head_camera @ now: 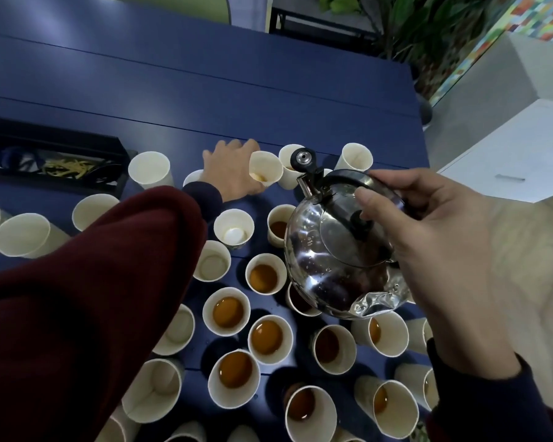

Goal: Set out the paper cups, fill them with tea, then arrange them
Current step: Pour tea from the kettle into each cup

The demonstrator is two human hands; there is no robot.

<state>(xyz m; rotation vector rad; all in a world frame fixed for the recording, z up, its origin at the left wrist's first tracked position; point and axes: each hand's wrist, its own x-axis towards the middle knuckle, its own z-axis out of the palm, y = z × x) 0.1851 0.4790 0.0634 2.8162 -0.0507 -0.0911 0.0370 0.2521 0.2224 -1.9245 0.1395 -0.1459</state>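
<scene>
Right hand [441,250]: fingers wrapped around the black curved handle of the polished round steel kettle [342,250]; kettle held above the cups and tilted, spout cap flipped up.
Left hand [233,173]: beyond the kettle; fingers closed around one tilted white paper cup [265,169] with a little amber liquid at its bottom.
Left sleeve [87,298]: dark red fabric, left of the kettle, hiding part of several cups.
Tea-filled cups [227,311]: at least ten visible, mostly below and left of the kettle; amber-brown liquid, level partway up.
Empty cups [149,169]: at least eight, left of and beyond the kettle; tapered white paper, rolled rims.
Table [205,90]: dark blue, smooth, planked; carries all standing cups.
Black tray [55,154]: rectangular, far left of the kettle; holds yellow strips, contents otherwise unclear.
</scene>
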